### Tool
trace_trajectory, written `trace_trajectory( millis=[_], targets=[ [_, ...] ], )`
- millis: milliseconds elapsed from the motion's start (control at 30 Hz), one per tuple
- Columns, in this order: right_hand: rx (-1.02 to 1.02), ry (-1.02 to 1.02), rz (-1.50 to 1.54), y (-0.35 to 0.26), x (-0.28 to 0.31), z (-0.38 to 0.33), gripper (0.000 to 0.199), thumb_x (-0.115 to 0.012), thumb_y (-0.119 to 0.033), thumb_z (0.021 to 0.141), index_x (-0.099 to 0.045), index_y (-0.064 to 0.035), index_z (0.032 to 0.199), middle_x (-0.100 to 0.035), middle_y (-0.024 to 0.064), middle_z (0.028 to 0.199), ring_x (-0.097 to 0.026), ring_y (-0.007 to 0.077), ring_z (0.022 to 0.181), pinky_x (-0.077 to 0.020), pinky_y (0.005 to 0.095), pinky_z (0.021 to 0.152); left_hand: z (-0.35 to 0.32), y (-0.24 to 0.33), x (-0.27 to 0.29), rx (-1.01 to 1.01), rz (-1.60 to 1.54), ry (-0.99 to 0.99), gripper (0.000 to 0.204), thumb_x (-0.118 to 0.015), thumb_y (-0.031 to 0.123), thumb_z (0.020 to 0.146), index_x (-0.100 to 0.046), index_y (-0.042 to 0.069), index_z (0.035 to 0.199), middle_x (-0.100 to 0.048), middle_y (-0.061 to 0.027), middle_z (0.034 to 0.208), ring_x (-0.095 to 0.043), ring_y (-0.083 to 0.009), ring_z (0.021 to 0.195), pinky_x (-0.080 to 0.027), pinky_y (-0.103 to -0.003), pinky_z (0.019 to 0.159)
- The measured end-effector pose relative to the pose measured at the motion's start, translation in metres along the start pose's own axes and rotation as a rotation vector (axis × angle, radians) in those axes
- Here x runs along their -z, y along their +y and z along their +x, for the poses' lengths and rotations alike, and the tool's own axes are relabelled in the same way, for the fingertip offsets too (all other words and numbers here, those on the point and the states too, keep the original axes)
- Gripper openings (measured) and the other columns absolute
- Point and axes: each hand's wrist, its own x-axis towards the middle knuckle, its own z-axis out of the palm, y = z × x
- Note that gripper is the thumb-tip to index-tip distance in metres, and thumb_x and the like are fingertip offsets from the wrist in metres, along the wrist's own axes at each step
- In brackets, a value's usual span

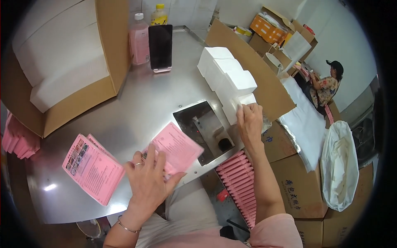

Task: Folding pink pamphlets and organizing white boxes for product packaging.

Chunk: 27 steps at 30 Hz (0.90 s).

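My left hand (149, 175) grips a pink printed sleeve (178, 144), fingers laid over its left part and thumb at its near edge. The sleeve reaches over the corner of a rectangular opening (202, 120) in the metal table. At the right, the fingers of my right hand (250, 122) are closed on the near end of a row of folded white paper napkins (229, 80); my fingers partly hide what they pinch. Left of my left hand lies a stack of similar pink printed sleeves (91, 169).
A carton of white napkins (115, 49) stands left on the metal table (144, 103). Behind are a phone on a stand (160, 47) and a pink bottle (139, 39). Pink packs (237, 182) fill a box below right, near a white bag (340, 165). Another person (328, 84) sits far right.
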Motion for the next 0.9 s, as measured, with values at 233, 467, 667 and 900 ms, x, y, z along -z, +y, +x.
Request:
trace_trajectory(
  millis=[233, 467, 667, 900],
  targets=[
    [0.454, 0.040, 0.301, -0.066, 0.006, -0.047, 0.036, -0.056, -0.001, 0.089, -0.062, 0.0032, 0.124, -0.062, 0.0212, 0.130, -0.057, 0.0431, 0.122, -0.0449, 0.0494, 0.107, -0.008, -0.003, -0.010, -0.062, -0.324, -0.148, 0.053, -0.075, 0.028, 0.072, -0.062, 0.006, 0.118, -0.056, -0.0151, 0.102, -0.055, -0.0324, 0.094, -0.046, -0.043, 0.075],
    [0.573, -0.366, 0.373, -0.140, -0.011, -0.071, 0.033, -0.061, -0.018, 0.087, -0.064, -0.0006, 0.116, -0.058, 0.0243, 0.111, -0.062, 0.0395, 0.101, -0.0299, 0.0731, 0.106, -0.002, 0.015, -0.004, -0.016, -0.280, -0.052, 0.078, -0.077, 0.019, 0.069, -0.050, 0.008, 0.141, -0.053, -0.0160, 0.099, -0.053, -0.0320, 0.092, -0.043, -0.044, 0.077],
    [0.185, -0.443, 0.437, -0.066, -0.060, -0.046, 0.022, -0.056, -0.013, 0.092, -0.062, -0.0002, 0.108, -0.065, 0.0162, 0.092, -0.065, 0.0363, 0.092, -0.0502, 0.0484, 0.093, -0.019, -0.010, 0.019, -0.019, -0.314, -0.042, 0.051, -0.069, 0.003, 0.072, -0.060, 0.004, 0.122, -0.054, -0.0151, 0.100, -0.054, -0.0324, 0.095, -0.043, -0.045, 0.079],
    [0.217, -0.036, 0.137, -0.079, 0.014, -0.026, 0.019, -0.061, -0.005, 0.086, -0.066, -0.0058, 0.104, -0.066, 0.0127, 0.090, -0.065, 0.0331, 0.087, -0.0479, 0.0478, 0.074, -0.059, -0.075, 0.053, 0.303, 0.096, 0.309, 0.024, -0.061, 0.004, 0.076, -0.061, 0.003, 0.100, -0.056, -0.0187, 0.108, -0.050, -0.0388, 0.113, -0.034, -0.054, 0.105]
  ],
)
